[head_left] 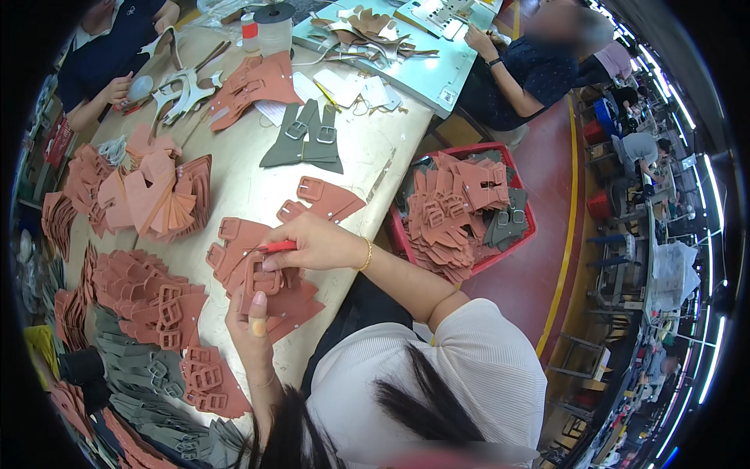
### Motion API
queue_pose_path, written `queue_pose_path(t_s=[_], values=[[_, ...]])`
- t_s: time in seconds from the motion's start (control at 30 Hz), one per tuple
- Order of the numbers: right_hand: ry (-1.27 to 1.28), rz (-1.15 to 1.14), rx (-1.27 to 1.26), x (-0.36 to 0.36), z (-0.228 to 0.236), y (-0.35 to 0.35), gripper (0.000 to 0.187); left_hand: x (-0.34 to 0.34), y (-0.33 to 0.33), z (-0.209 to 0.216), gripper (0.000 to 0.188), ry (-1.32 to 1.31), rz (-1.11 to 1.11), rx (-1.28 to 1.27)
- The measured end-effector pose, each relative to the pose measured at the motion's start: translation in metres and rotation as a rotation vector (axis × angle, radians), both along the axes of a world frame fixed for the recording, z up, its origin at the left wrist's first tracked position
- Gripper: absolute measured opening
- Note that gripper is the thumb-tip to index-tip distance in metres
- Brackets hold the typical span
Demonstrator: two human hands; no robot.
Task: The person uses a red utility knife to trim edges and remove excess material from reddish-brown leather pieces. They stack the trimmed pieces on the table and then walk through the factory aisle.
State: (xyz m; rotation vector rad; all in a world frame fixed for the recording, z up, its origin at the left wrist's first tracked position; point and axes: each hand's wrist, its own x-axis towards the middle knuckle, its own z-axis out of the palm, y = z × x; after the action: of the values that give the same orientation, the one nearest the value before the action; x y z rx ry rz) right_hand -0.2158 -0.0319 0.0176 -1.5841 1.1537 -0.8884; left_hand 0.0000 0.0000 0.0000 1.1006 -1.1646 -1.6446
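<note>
Right hand [312,244] pinches a small red pen-like tool [277,247], tip aimed left at a terracotta leather strap piece with a square buckle [258,283]. Left hand [251,316] closed on that piece's near end, holding it up off the near-left of the beige work surface [367,141]. Piece's long axis runs near-to-far, buckle end far. Risk: the piece could slip in the left hand, so the tool lands off-spot, or the loose same-coloured stack [293,301] beneath shifts.

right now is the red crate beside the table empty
No, the red crate is piled with salmon and grey buckled straps.
</note>
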Motion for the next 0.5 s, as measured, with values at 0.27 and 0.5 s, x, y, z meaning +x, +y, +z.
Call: queue_pose_path(t_s=[0.27,0.5], values=[[0.113,-0.177,-0.341,0.011,-0.003,-0.005,0.04,-0.005,-0.008,0.016,0.047,0.024,0.067,0.015],[-0.029,-0.304,-0.133,0.006,-0.004,-0.002,0.036,-0.003,-0.016,0.017,0.06,0.001,0.101,-0.148]])
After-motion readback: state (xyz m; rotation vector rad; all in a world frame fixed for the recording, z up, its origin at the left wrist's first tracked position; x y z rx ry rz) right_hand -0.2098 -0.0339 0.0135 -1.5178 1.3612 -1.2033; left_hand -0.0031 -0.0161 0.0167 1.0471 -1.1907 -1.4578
